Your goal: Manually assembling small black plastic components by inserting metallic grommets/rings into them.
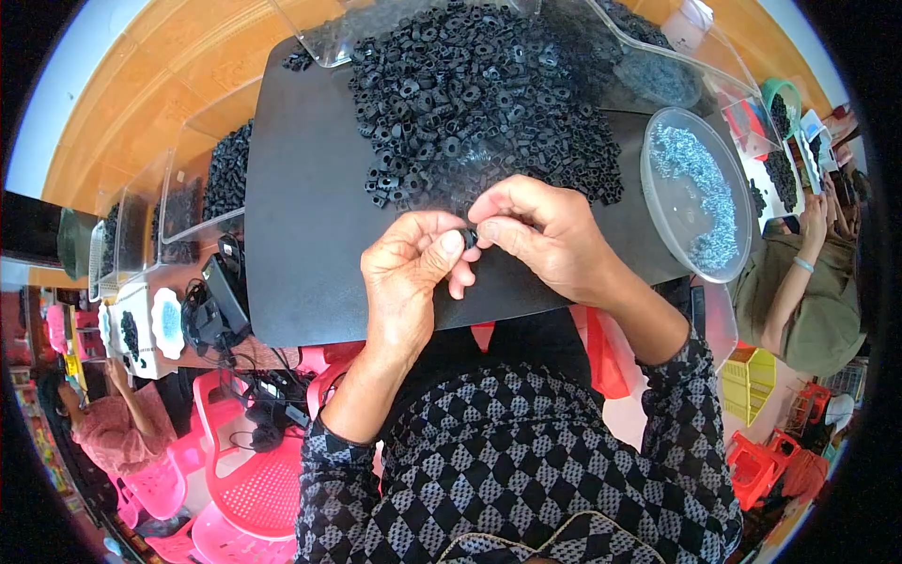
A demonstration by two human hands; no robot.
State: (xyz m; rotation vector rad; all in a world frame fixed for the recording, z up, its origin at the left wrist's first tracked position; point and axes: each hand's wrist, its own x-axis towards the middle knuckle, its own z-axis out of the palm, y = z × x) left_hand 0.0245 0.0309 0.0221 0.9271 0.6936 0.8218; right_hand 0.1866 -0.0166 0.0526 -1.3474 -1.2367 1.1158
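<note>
My left hand (409, 273) and my right hand (536, 235) meet over the near part of a black mat (301, 207). Between their fingertips they pinch one small black rubber part (469, 237). Just beyond the hands lies a big heap of the same black ring-like parts (479, 94). A round clear tub (669, 235) of small shiny metal pieces (700, 188) stands at my right, close to the right wrist.
Clear plastic bins (193, 202) with more black parts stand at the left, and another clear tray (658, 66) at the back right. Other people sit at the left (113, 428) and right (803, 291). Pink plastic chairs (254, 479) and cables (211, 315) are below left.
</note>
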